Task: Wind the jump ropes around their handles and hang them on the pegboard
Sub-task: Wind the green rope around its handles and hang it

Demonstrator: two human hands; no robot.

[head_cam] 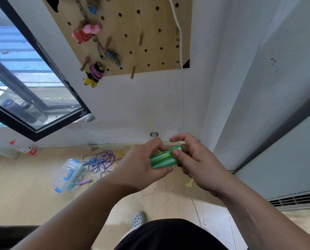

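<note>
We hold the green handles (164,158) side by side, well below the pegboard (150,33). Our left hand (141,163) grips one end, fingers and thumb curled round both handles; our right hand (192,159) pinches the other end between thumb and fingers. On the pegboard hang a wound pink rope (82,35), a blue rope (114,58) and a purple rope (95,73). Further below the pegboard, loose ropes (100,161) lie on the floor beside a clear box (67,175)

wooden floor (24,195), tangled ropes (100,160), plastic box (67,175)
</note>
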